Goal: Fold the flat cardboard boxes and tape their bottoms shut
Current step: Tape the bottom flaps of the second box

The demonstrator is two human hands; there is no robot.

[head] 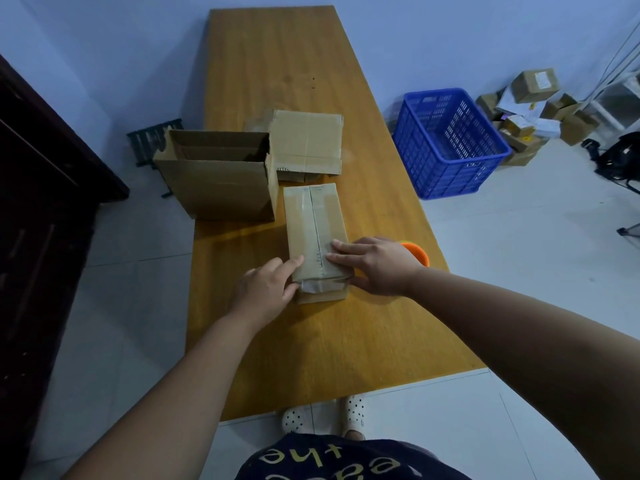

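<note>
Two weak spots stand out, in my judgement. First, the tape (pixel 309 220) along the seam of the narrow box (pixel 329 216) looks wrinkled where it turns over the near end. Uneven pressing there could leave a crease or trapped air, so that the end lifts and the bottom flaps spring open. Second, the box lies loose on the table (pixel 263 57). If one hand pushes harder than the other, the box could slide or twist, perhaps into the orange roll (pixel 419 253) just behind the right hand (pixel 375 268), or towards the open box (pixel 221 178) standing to its far left.

The narrow box lies flat near the middle of the table, its length running near to far and its taped seam up. Both hands work at its near end. The right hand's fingers (pixel 341 252) lie straight and flat on the top face, just right of the seam. Its thumb seems to reach round the near right corner, though that is partly hidden. The left hand (pixel 265 291) comes in from the left. Its fingers (pixel 293 263) are fairly straight, tips touching the top left edge, and the thumb presses the folded tape on the near face. Neither hand grips anything.
</note>
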